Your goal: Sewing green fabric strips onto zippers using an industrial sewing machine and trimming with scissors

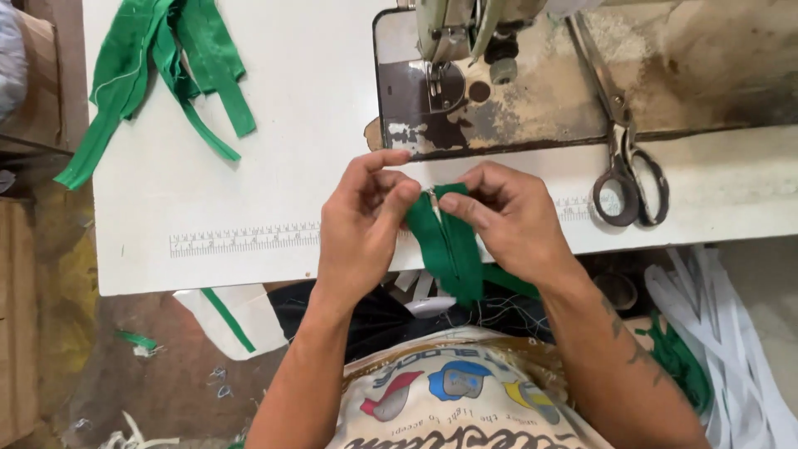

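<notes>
Two hands pinch one green zipper strip [449, 245] at the white tabletop's [291, 125] near edge: left hand [364, 220] and right hand [507, 218] each grip its top. Its lower end hangs below, hidden over the lap. Scissors [625, 150] lie right; the sewing machine [474, 33] is cut off above.

sewing machine [465, 33] head cropped, green zipper [449, 241] top behind fingers [391, 199]

At the table's [274, 150] near edge, a left hand [359, 229] and a right hand [511, 220] pinch a folded fabric strip [449, 245] between them. Behind them stands a sewing machine [465, 75]; scissors [623, 141] lie to its right, loose strips [162, 71] at far left.
</notes>
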